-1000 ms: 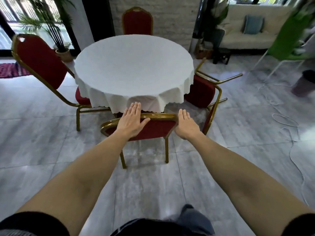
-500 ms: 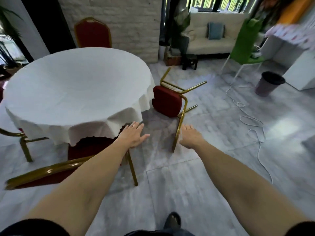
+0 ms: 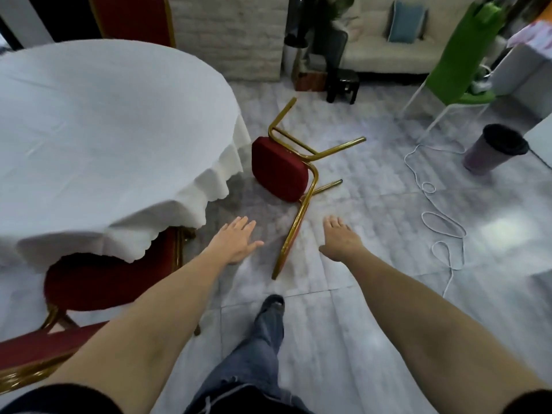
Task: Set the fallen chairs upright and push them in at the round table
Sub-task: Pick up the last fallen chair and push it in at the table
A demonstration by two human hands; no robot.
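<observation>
— Hands?
— My left hand (image 3: 236,240) and right hand (image 3: 340,239) reach forward, fingers straight, holding nothing.
— Chair?
— The fallen chair (image 3: 280,171) lies on the floor beside the round table (image 3: 98,121), between my hands. Its backrest is hard to make out. Another chair (image 3: 101,279) sits tucked in, half hidden by the cloth.

green chair (image 3: 461,55), bin (image 3: 494,149), sofa (image 3: 385,40)

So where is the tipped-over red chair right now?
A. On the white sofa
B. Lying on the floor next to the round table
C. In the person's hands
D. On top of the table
B: the fallen chair lies on its side on the floor beside the round table, while the left hand and right hand are open and hold nothing.
</observation>
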